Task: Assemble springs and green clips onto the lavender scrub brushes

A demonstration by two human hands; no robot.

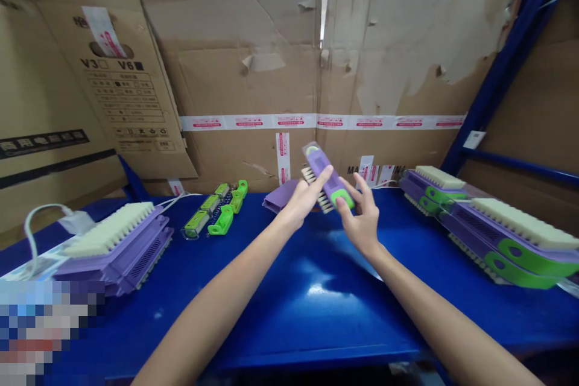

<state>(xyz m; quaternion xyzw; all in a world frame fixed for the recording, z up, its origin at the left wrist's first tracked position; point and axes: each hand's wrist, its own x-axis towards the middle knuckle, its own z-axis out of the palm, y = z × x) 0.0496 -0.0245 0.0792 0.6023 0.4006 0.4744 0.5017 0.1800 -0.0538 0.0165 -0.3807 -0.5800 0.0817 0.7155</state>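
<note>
A purple scrubbing brush (329,176) with a green end piece and pale bristles is held tilted above the blue table. My left hand (304,198) grips its middle, with the thumb along the purple body. At the green end, my right hand (360,217) pinches the brush between thumb and fingers. Behind my left hand lies a loose purple part (278,196), partly hidden. Several small green pieces (221,220) and clear-wrapped green-and-white pieces (197,224) lie in rows to the left.
Purple brush bodies with bristles (113,235) are stacked at the left, beside a white plug and cable (76,221). More purple and green brushes (511,235) are stacked at the right. Cardboard sheets (244,84) wall off the back of the blue table (280,307); blue posts (502,66) frame it.
</note>
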